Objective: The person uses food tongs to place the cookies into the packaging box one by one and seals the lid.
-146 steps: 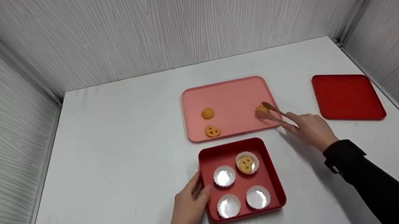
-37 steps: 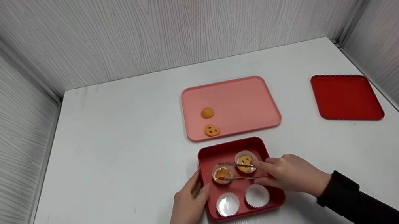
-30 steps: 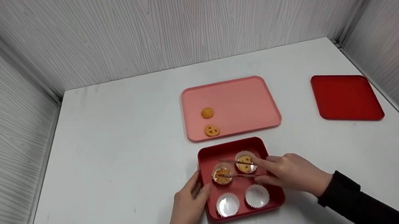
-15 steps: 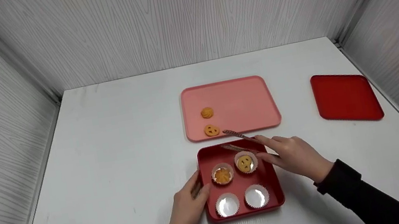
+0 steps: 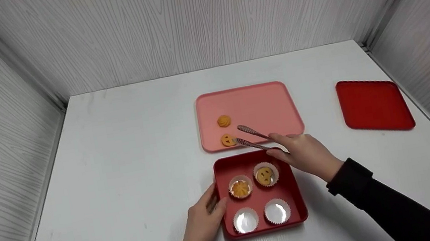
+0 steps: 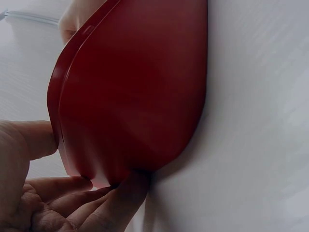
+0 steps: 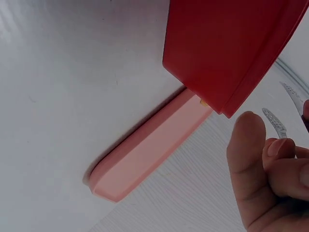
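Observation:
My left hand (image 5: 203, 223) grips the left side of a deep red box (image 5: 222, 165), thumb at its rim and fingers against the outer wall in the left wrist view. In the box, one paper cup holds a pretzel-shaped cookie (image 5: 265, 176) and another a ridged, flower-like cookie (image 5: 240, 189); two white paper cups (image 5: 277, 211) in front are empty. My right hand (image 5: 308, 153) holds metal tongs (image 5: 252, 132) with nothing between their spread tips. The tips are over the pink tray (image 5: 266, 103), the nearer one beside a pretzel-shaped cookie (image 5: 227, 139). Behind lies a swirled cookie (image 5: 223, 121).
A flat red tray (image 5: 374, 106) lies at the right of the white table (image 5: 133, 150), near the right wall. Grey wood-grain panels (image 5: 199, 23) stand behind and on both sides. The red box sits just in front of the pink tray.
The tongs carried the ridged cookie from the pink tray into the box's back left cup and released it. My right hand then moved back toward the pink tray; the left stayed put.

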A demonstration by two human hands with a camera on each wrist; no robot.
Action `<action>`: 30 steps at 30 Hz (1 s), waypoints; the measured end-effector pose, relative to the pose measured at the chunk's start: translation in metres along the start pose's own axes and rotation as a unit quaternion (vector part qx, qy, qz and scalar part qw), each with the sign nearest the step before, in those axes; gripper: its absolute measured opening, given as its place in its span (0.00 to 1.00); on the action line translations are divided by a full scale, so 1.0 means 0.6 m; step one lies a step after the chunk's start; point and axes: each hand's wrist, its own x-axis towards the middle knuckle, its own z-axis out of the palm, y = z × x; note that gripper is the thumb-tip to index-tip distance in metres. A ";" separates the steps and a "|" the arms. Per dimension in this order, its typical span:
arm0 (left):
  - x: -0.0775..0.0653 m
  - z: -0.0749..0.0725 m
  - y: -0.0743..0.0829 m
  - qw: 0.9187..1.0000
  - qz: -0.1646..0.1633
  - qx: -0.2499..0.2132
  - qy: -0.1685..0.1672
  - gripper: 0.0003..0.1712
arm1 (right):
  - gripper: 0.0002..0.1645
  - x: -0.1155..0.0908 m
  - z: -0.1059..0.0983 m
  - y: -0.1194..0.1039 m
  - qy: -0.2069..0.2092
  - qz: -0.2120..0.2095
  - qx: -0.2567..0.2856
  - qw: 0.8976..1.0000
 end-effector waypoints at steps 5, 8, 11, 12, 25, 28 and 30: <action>0.000 -0.001 0.001 1.000 -0.001 0.004 0.000 0.37 | 0.19 0.023 0.007 0.007 -0.028 0.029 0.023 0.999; 0.000 -0.001 0.001 1.000 0.003 -0.002 -0.001 0.37 | 0.16 0.036 0.011 0.012 -0.043 0.033 0.031 0.998; 0.000 -0.001 0.000 1.000 0.007 -0.006 -0.002 0.37 | 0.14 0.049 0.016 0.016 -0.064 0.040 0.033 0.997; 0.000 -0.001 -0.001 1.000 0.008 -0.008 -0.002 0.38 | 0.14 0.052 0.017 0.016 -0.071 0.045 0.034 0.996; 0.001 -0.001 -0.005 1.000 0.008 -0.009 0.001 0.39 | 0.15 0.080 0.034 0.017 -0.120 0.061 0.007 0.991; 0.001 -0.001 -0.005 1.000 0.008 -0.008 0.001 0.39 | 0.14 0.084 0.034 0.017 -0.134 0.065 0.007 0.989; 0.001 -0.001 -0.005 1.000 0.007 -0.008 0.002 0.38 | 0.15 0.088 0.033 0.017 -0.149 0.072 0.006 0.986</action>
